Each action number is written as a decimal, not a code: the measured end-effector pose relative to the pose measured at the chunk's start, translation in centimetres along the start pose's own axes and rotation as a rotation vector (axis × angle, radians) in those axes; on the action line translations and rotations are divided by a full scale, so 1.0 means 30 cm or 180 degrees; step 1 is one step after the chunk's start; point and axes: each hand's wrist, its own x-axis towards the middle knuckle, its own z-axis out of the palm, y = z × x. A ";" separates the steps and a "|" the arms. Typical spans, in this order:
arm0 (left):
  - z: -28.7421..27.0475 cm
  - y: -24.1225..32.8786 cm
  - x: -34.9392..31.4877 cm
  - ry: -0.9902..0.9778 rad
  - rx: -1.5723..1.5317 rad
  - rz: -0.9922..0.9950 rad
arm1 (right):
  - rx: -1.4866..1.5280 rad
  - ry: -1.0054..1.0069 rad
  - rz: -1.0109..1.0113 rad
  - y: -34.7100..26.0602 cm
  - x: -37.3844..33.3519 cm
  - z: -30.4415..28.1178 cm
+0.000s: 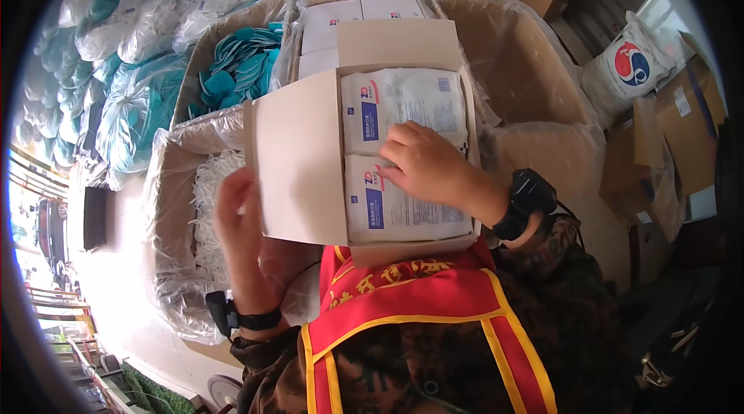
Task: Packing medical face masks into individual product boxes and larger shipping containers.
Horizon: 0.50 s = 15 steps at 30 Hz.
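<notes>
An open white carton (301, 158) lies before me with its flaps folded out. Inside, side by side, are two flat white packets with blue labels, a far packet (422, 100) and a near packet (411, 213). My right hand (426, 160) rests over where they meet, fingers curled together in a pinch; whatever is between the fingertips is hidden. Smeared by motion, my left hand (239, 209) is beside the carton's left flap, its fingers bent. I cannot tell whether it touches the flap.
Plastic-lined bins surround the carton: one holds teal pieces (236, 65), another white strips (209, 216), a third white boxes (329, 27). Filled bags (139, 104) are piled at far left. A white sack (632, 61) and brown cartons (682, 123) stand at right.
</notes>
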 end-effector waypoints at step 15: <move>0.321 0.309 -0.011 -0.1267 -0.0422 -0.0094 | 0.1316 -0.0014 0.0217 -0.071 0.046 -0.172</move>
